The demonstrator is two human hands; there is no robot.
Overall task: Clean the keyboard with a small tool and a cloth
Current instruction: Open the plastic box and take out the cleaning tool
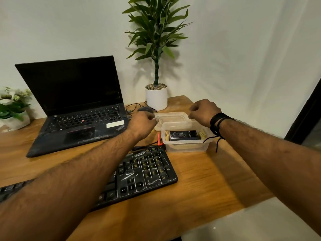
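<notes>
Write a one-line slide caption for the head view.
Both hands, left hand and right hand, lift the clear lid off a plastic box behind the dusty keyboard.

I see a black keyboard (139,174) streaked with white marks on a warm orange-brown wooden desk (208,185). Far left, a black laptop (76,105) shows a red dot among its keys. The clear container (186,139) holds a black box (184,135); the green plant (156,32) has a white pot (156,98).
</notes>
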